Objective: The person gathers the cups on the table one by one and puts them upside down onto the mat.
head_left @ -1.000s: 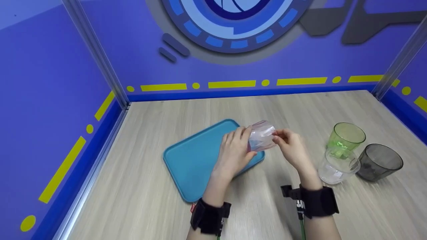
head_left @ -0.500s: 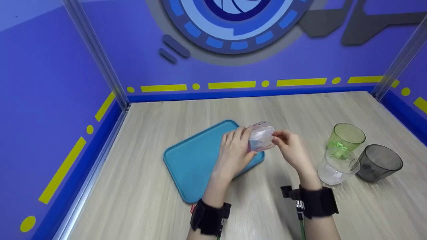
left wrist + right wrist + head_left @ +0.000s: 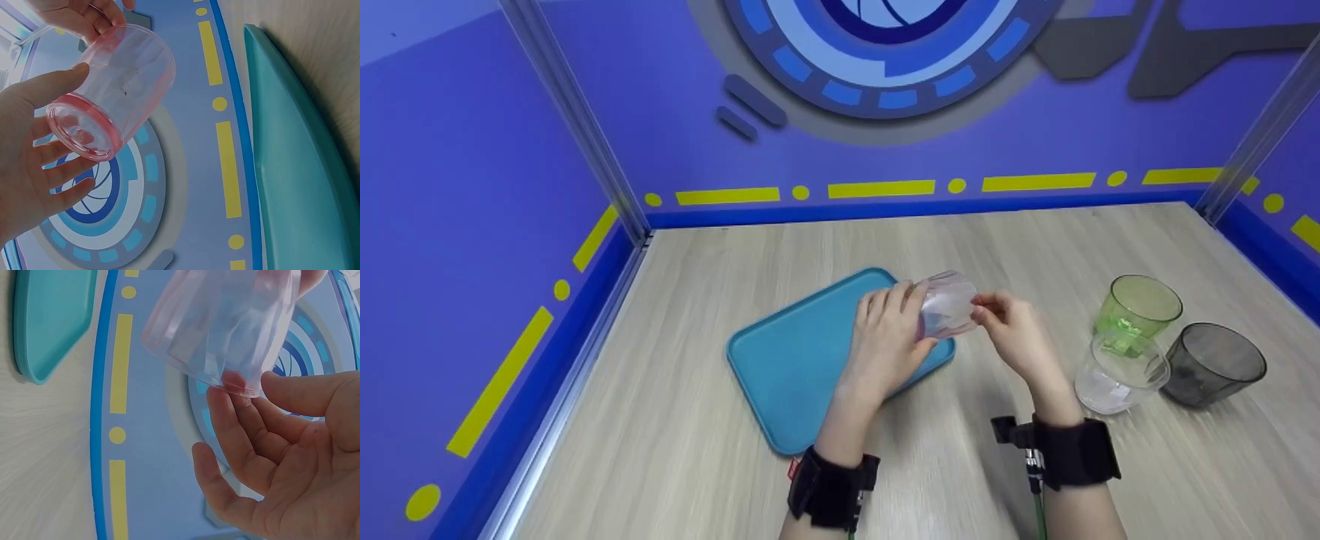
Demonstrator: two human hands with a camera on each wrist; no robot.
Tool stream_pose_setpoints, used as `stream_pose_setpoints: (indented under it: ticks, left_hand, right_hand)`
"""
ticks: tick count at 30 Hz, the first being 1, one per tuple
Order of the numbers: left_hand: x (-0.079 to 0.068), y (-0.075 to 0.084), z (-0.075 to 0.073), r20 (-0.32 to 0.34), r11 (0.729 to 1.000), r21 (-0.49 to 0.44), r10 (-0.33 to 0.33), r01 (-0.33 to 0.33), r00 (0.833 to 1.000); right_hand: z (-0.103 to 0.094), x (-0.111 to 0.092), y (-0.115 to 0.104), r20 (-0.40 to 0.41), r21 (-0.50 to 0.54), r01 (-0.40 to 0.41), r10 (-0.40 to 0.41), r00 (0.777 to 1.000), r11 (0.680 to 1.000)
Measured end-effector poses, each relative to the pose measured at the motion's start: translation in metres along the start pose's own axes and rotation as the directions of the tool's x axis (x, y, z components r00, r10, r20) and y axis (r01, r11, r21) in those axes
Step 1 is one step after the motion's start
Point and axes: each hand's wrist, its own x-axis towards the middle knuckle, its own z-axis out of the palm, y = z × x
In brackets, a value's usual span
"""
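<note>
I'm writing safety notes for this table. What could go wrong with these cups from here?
The pinkish cup is held tilted in the air, the left hand gripping its base end and the right hand pinching its rim; it could slip if either grip loosens.
Swinging the right hand outward might knock the clear cup, which stands close to the green cup and gray cup.

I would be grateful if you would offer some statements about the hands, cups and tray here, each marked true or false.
The left hand holds the pink-tinted cup near its base. True.
The green cup, clear cup and grey cup stand upright on the table. True.
The right hand touches the green cup. False: it pinches the pink-tinted cup's rim.
The grey cup stands on the teal tray. False: it stands on the table, apart from the tray.
</note>
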Motion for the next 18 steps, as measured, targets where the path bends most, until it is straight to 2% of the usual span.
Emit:
stream_pose_setpoints:
  ticks: [18]
  left_hand:
    - [0.0000,0.0002,-0.0031,-0.043,1.000,0.014,0.018,-0.017,0.999]
  right_hand:
    - [0.0010,0.0011,0.0019,0.031,-0.013,-0.022,0.023,0.999,1.000]
